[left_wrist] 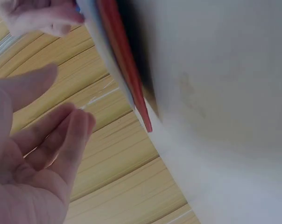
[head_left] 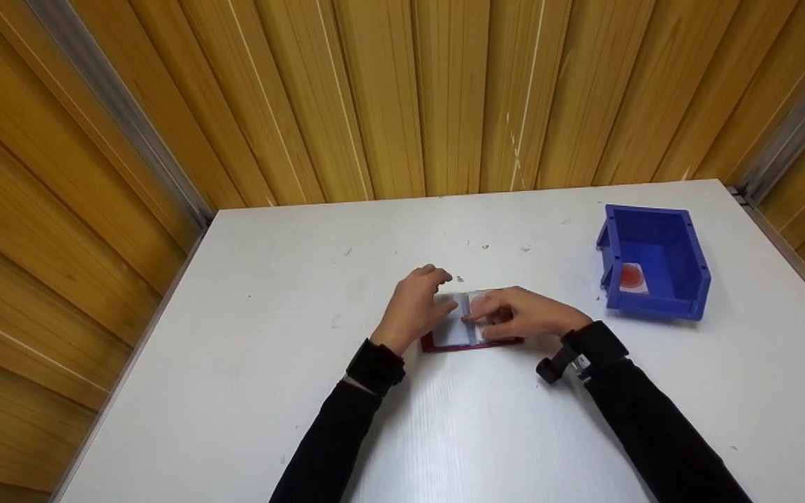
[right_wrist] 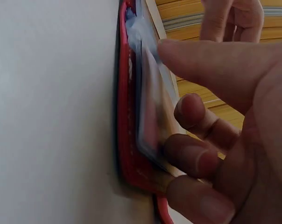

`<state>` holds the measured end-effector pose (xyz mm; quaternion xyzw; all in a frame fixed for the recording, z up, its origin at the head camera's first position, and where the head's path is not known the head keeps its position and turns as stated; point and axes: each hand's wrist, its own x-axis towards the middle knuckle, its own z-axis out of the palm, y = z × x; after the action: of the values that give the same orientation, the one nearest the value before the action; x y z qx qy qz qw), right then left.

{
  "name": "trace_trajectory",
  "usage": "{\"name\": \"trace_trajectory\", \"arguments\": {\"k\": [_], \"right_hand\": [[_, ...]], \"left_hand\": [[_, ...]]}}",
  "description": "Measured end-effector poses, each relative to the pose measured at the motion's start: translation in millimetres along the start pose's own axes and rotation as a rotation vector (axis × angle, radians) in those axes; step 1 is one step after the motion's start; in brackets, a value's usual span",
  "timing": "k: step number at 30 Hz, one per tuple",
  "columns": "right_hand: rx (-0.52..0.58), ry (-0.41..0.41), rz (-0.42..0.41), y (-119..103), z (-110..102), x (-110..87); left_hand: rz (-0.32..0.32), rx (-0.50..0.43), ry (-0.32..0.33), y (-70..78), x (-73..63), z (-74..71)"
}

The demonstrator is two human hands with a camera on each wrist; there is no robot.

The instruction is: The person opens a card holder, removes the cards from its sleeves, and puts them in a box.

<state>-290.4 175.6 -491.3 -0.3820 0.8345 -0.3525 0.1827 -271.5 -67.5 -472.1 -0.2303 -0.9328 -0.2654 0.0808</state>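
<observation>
A red card holder with clear plastic sleeves lies spread open on the white table. In its right-hand sleeve sits a pale card with a pinkish circle, partly covered by fingers. My right hand is over that side, its loosely bent fingers at the sleeve; no firm pinch shows in the right wrist view. My left hand hovers by the left side, fingers relaxed and apart from the holder in the left wrist view. Nothing is held in it.
To the right stands a blue plastic bin with a white card bearing a red circle inside. A yellow wood-patterned wall rises behind the white table.
</observation>
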Motion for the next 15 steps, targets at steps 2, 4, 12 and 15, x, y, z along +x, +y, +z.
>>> {"name": "trace_trajectory", "arguments": {"k": [2, 4, 12, 15], "right_hand": [[0.017, 0.004, 0.0, 1, -2, -0.5], [0.036, 0.005, 0.006, 3, -4, -0.8], [-0.051, 0.078, 0.093, 7, -16, -9.7], [-0.13, 0.075, 0.167, 9, -20, -13.4]], "left_hand": [[0.006, 0.033, -0.026, 1.1, -1.7, 1.5], [-0.003, 0.049, -0.064, 1.9, -2.6, 2.7], [-0.004, 0.074, -0.225, 3.3, -4.2, 6.0], [-0.007, 0.07, -0.227, 3.7, -4.8, 6.1]]}}
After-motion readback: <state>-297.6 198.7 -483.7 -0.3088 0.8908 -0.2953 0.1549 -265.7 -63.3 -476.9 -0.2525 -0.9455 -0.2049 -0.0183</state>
